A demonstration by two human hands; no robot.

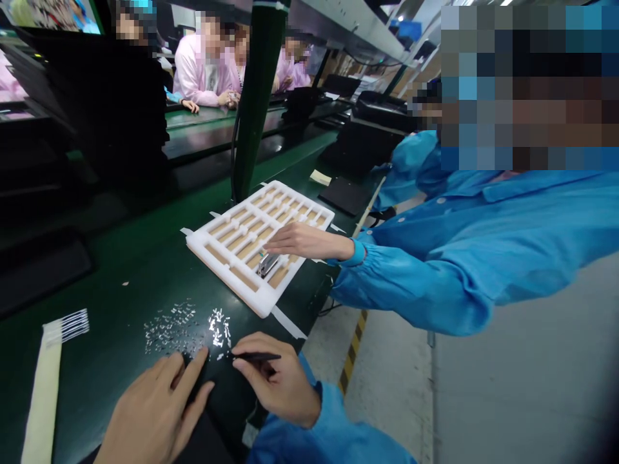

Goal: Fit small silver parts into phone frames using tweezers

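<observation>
My left hand (157,403) lies on the green bench with its fingers stretched out and apart. Its fingertips rest at the near edge of a scatter of tiny dark and silvery pieces (169,328). A brighter cluster of small metal pieces (220,328) sits just to the right of that scatter. In my right hand (285,386), thumb and fingers pinch a slim black tool, apparently tweezers (258,356). The tip points left, close to the near end of the bright cluster; whether it grips a piece is too small to tell.
A white slotted tray (261,303) is taped to the bench (120,258). A co-worker's hand (309,241) reaches over it, at a metal part (267,264). A pale strip with striped end (43,393) lies left. A green post (258,96) rises behind the tray.
</observation>
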